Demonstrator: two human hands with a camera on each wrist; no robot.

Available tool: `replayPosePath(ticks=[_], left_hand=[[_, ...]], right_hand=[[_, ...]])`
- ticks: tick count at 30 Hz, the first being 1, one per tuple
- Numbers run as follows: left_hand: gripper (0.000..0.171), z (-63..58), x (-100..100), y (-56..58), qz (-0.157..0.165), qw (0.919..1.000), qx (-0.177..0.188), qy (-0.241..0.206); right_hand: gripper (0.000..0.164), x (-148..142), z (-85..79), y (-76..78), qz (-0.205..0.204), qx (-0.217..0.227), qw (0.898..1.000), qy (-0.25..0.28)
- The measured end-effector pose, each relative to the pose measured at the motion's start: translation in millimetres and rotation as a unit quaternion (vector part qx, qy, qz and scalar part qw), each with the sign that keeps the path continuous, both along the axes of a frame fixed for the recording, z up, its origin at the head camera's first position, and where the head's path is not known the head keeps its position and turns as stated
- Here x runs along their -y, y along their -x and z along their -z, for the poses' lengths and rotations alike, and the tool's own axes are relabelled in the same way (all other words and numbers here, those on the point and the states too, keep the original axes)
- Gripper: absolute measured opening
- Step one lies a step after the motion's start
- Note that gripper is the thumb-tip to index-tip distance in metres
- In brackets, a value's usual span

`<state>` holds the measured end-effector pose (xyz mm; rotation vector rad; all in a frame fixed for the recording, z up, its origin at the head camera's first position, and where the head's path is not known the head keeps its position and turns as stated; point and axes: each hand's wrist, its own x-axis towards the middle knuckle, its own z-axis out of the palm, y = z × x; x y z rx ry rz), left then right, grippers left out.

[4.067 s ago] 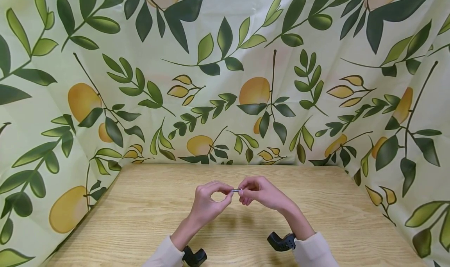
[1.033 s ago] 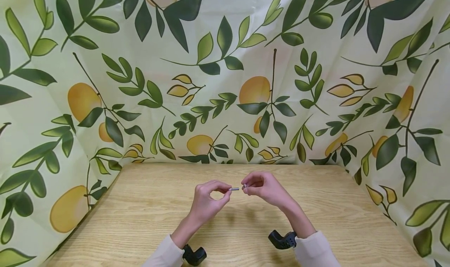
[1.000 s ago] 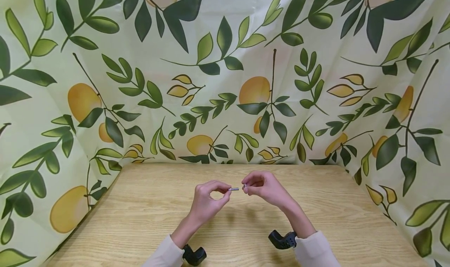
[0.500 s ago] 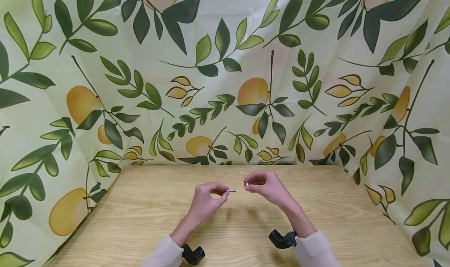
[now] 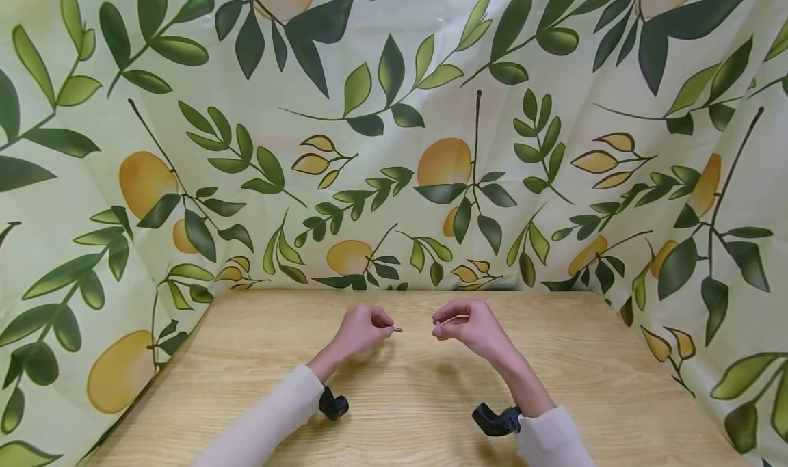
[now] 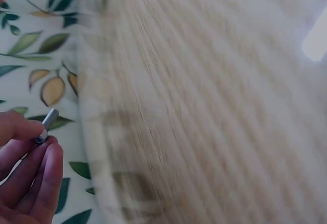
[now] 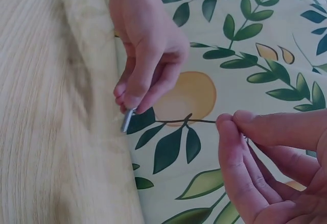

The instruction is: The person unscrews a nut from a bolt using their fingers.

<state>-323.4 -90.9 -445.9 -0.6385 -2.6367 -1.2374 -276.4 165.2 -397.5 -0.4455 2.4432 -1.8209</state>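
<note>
My left hand (image 5: 364,327) pinches a short silver bolt (image 5: 397,329) between thumb and fingers, its shank pointing right. In the left wrist view the bolt (image 6: 49,119) rises from the fingertips, its head partly covered by them. To the right, apart from the bolt, my right hand (image 5: 470,327) pinches a small silver nut (image 5: 438,323) at its fingertips. Most of the nut is hidden by thumb and forefinger; only a glint of metal shows in the right wrist view. Both hands are above the wooden table (image 5: 394,398).
A cloth backdrop (image 5: 382,214) printed with leaves and orange fruit stands behind the table and along both sides. Each wrist carries a black camera mount, the left mount (image 5: 334,405) and the right mount (image 5: 495,420).
Bolt and nut were together at first; then the right hand drew the nut off. Since then the hands have moved further apart, and the left hand has swung left and lower with the bolt.
</note>
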Motion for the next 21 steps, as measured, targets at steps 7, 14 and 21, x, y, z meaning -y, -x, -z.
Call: replayPosePath(ticks=[7, 14, 21], left_hand=[[0.004, 2.9, 0.3, 18.8, 0.027, 0.9970, 0.049, 0.053], [0.004, 8.4, 1.2, 28.8, 0.059, 0.9888, 0.032, 0.133], [0.009, 8.3, 3.0, 33.5, 0.075, 0.9789, -0.003, 0.190]], right_hand=[[0.021, -1.9, 3.5, 1.2, -0.010, 0.018, 1.000, 0.002], [0.023, -3.1, 6.1, 1.9, -0.001, 0.010, 1.000, 0.001], [0.022, -5.3, 6.4, 6.1, 0.049, 0.003, 0.999, -0.012]])
